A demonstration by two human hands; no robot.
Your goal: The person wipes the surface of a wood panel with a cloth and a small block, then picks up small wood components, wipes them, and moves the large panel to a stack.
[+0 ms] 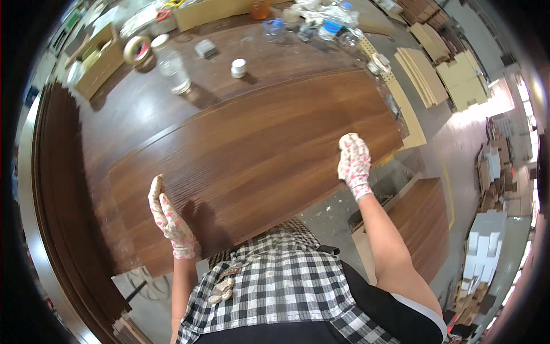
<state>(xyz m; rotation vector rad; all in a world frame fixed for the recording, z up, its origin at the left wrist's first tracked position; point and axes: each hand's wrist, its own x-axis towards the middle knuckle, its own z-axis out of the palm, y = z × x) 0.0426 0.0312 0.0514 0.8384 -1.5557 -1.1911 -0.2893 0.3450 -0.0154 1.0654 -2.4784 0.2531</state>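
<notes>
A long brown wood-grain panel (258, 146) lies in front of me on a larger brown work surface, slightly slanted. My left hand (171, 221), in a white glove with pink spots, is raised over the panel's left part. Its fingers are stretched out and nothing shows in them; a shadow falls beside it. My right hand (354, 160), gloved the same way, lies on the panel near its right end, close to the near edge. Its fingers point away from me, side by side and fairly flat; the palm's underside is hidden.
Beyond the panel stand a clear bottle (171, 66), a small white jar (238, 68), a grey block (205, 49) and a tape roll (137, 50). Several bottles crowd the far right. Stacked brown boards (63, 189) border the left. Another brown panel (421, 223) sits lower right.
</notes>
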